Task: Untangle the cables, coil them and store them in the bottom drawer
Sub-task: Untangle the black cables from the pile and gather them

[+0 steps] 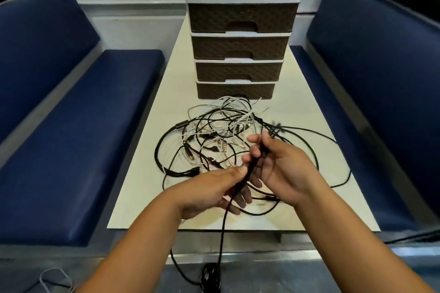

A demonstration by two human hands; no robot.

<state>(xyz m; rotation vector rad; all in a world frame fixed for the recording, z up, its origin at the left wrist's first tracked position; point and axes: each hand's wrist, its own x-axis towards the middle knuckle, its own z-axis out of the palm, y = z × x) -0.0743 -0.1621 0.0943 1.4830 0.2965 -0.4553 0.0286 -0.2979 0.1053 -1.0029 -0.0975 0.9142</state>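
A cream rectangular worktop [321, 173] stood between navy padded benches [71, 138] — black and white tangled cables [214, 131] lay before the closed brown bottom drawer [235, 91]. Both hands — left hand [209, 190], right hand [278, 169] — pinched one thick black cable [223, 221].

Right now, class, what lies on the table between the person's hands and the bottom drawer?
In the head view, the tangled pile of black and white cables fills that stretch, reaching from the hands up to the bottom drawer.
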